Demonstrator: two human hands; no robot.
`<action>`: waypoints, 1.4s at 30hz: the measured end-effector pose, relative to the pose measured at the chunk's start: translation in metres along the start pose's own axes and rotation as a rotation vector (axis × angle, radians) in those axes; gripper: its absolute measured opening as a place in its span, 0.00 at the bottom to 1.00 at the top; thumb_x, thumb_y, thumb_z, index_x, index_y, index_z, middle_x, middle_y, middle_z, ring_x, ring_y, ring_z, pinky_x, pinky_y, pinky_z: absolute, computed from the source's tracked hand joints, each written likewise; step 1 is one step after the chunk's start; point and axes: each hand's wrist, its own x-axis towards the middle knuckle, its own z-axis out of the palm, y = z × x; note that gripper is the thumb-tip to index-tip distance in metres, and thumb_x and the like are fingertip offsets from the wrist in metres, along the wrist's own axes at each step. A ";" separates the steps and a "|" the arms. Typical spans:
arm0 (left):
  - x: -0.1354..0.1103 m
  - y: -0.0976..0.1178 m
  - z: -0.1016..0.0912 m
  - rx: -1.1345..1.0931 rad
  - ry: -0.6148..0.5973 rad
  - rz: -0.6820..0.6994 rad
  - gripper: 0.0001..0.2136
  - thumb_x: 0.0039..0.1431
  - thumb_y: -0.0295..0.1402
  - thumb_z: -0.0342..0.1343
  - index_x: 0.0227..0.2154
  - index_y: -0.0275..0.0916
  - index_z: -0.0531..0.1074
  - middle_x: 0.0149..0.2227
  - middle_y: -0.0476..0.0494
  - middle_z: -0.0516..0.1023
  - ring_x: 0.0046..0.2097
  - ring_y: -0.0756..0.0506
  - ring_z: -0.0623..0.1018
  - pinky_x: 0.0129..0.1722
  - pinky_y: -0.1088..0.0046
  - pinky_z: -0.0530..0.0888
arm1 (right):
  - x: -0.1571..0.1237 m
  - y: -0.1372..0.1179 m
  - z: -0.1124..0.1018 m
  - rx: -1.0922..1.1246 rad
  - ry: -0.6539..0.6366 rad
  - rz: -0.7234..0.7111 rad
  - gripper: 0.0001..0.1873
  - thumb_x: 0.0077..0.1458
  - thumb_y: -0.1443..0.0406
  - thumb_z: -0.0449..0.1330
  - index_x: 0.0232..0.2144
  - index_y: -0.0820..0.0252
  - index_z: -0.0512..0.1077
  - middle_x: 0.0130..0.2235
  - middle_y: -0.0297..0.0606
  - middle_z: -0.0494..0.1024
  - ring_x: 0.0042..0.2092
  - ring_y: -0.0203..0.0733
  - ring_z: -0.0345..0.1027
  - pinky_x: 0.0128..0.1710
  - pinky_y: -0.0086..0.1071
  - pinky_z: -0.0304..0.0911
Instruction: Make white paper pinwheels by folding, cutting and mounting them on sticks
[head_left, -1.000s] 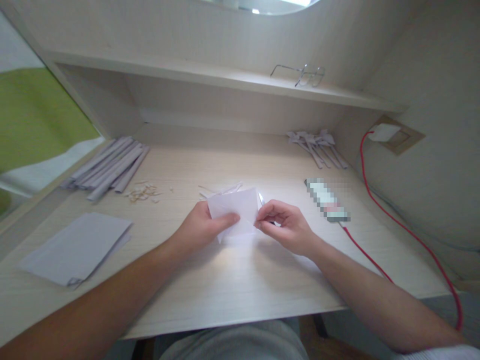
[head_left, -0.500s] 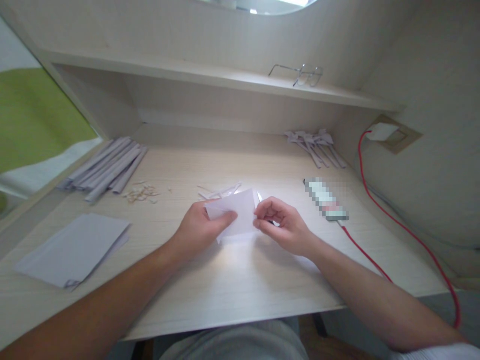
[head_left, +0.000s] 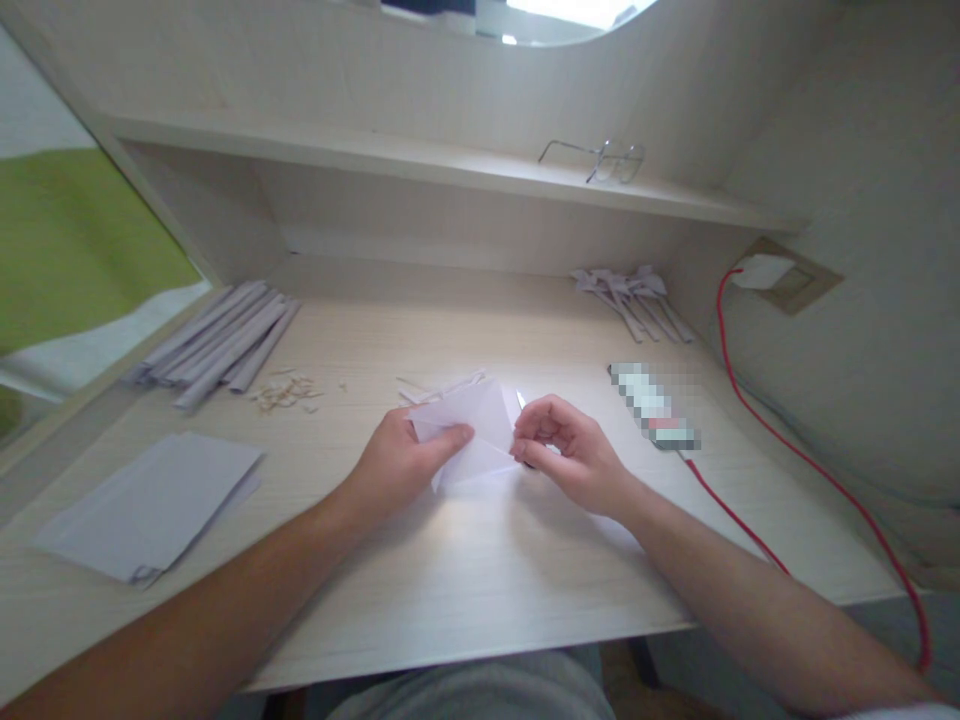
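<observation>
My left hand (head_left: 405, 460) pinches a folded white sheet of paper (head_left: 472, 430) just above the pale wooden desk (head_left: 465, 570), thumb on top. Beside it, my right hand (head_left: 574, 450) is curled at the paper's right edge, fingers closed on a small blade-like tool (head_left: 520, 401) whose metal tip sticks up. Thin paper slivers (head_left: 442, 383) lie just beyond the sheet.
Rolled paper tubes (head_left: 217, 340) lie at the back left, with small scraps (head_left: 285, 392) near them. A stack of white sheets (head_left: 150, 505) sits front left. Folded paper pieces (head_left: 634, 298) lie back right. A phone (head_left: 654, 405) with a red cable (head_left: 810, 460) lies right. Glasses (head_left: 600, 160) rest on the shelf.
The paper has tipped down flatter toward the desk between my hands. Both hands stayed in nearly the same place.
</observation>
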 end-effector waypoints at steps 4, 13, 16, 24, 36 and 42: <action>0.002 0.004 -0.003 -0.005 0.085 -0.051 0.13 0.52 0.40 0.68 0.33 0.32 0.81 0.32 0.41 0.85 0.31 0.44 0.80 0.29 0.73 0.71 | 0.005 0.000 -0.012 -0.328 0.070 0.120 0.06 0.59 0.62 0.63 0.31 0.59 0.74 0.29 0.33 0.76 0.30 0.37 0.68 0.30 0.30 0.59; 0.004 0.004 -0.004 -0.057 0.122 -0.010 0.15 0.50 0.41 0.69 0.32 0.33 0.81 0.33 0.40 0.85 0.32 0.43 0.80 0.30 0.72 0.73 | 0.012 -0.003 -0.029 -0.938 -0.057 0.456 0.09 0.50 0.57 0.66 0.26 0.56 0.78 0.28 0.37 0.81 0.30 0.41 0.69 0.27 0.32 0.50; 0.005 0.006 -0.004 -0.081 0.130 -0.006 0.15 0.49 0.41 0.70 0.32 0.33 0.81 0.33 0.40 0.85 0.32 0.42 0.81 0.31 0.72 0.73 | 0.011 -0.003 -0.031 -0.928 -0.093 0.458 0.08 0.51 0.59 0.65 0.25 0.57 0.78 0.27 0.39 0.80 0.28 0.41 0.69 0.26 0.32 0.49; 0.003 0.018 -0.009 -0.062 0.241 0.016 0.14 0.47 0.40 0.70 0.29 0.32 0.81 0.30 0.41 0.84 0.30 0.43 0.80 0.29 0.72 0.72 | 0.011 0.000 -0.039 -0.863 -0.131 0.468 0.07 0.50 0.61 0.65 0.26 0.58 0.79 0.27 0.40 0.81 0.28 0.42 0.69 0.26 0.33 0.49; 0.007 0.018 -0.014 -0.078 0.261 0.026 0.16 0.46 0.42 0.70 0.28 0.32 0.80 0.28 0.41 0.83 0.29 0.43 0.80 0.29 0.72 0.73 | 0.018 0.012 -0.048 -0.545 -0.152 0.418 0.08 0.51 0.62 0.63 0.29 0.61 0.80 0.27 0.36 0.78 0.29 0.39 0.66 0.28 0.31 0.52; 0.010 0.017 -0.019 -0.107 0.293 0.042 0.17 0.45 0.43 0.71 0.30 0.32 0.81 0.31 0.39 0.85 0.32 0.42 0.82 0.32 0.70 0.75 | 0.022 0.021 -0.051 -0.277 -0.198 0.452 0.11 0.55 0.61 0.62 0.30 0.64 0.78 0.20 0.33 0.74 0.22 0.35 0.63 0.24 0.28 0.54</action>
